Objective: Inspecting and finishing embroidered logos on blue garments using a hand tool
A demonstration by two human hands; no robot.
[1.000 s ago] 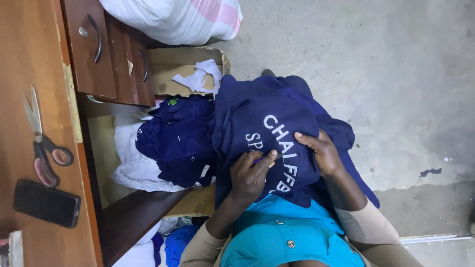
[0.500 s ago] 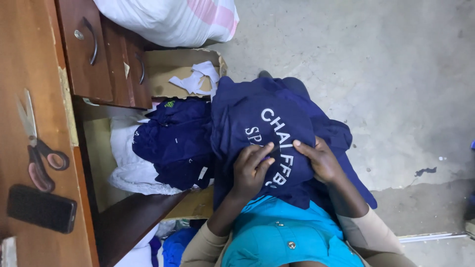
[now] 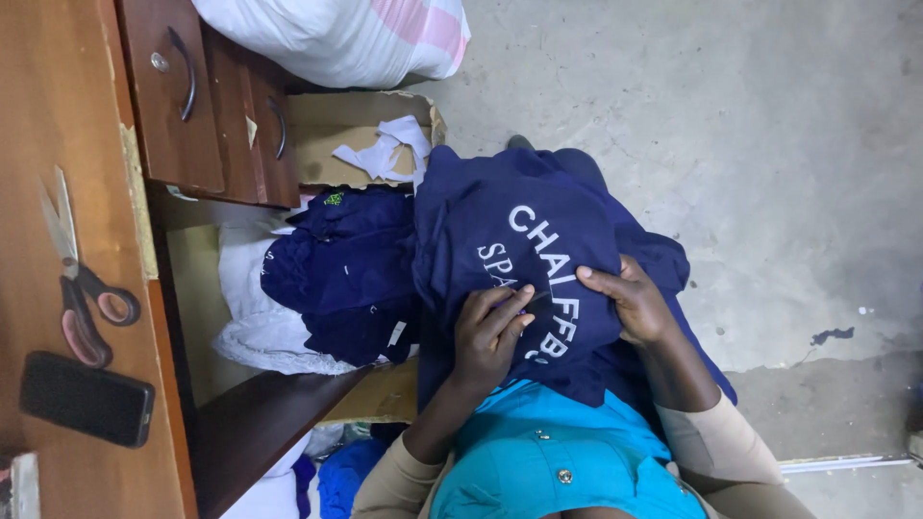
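Observation:
A navy blue garment [image 3: 519, 240] with white lettering lies spread over my lap. My left hand [image 3: 488, 332] rests on the lettering with its fingertips pinched together on the fabric; whether they hold something small, I cannot tell. My right hand [image 3: 630, 300] grips the cloth just to the right, thumb on top, holding it taut. Below the hands I see my turquoise buttoned clothing [image 3: 553, 461] and beige sleeves.
A pile of navy garments [image 3: 346, 274] lies on white cloth [image 3: 255, 327] left of my lap. A cardboard box [image 3: 336, 125] holds white scraps. A wooden desk [image 3: 38, 115] with drawers carries scissors [image 3: 82, 298] and a black phone [image 3: 87, 399]. A white sack [image 3: 336, 34] sits on the concrete floor.
My left hand's fingertips have shifted slightly along the lettering, and my right hand has slid a little on the fabric. The garment stays on my lap.

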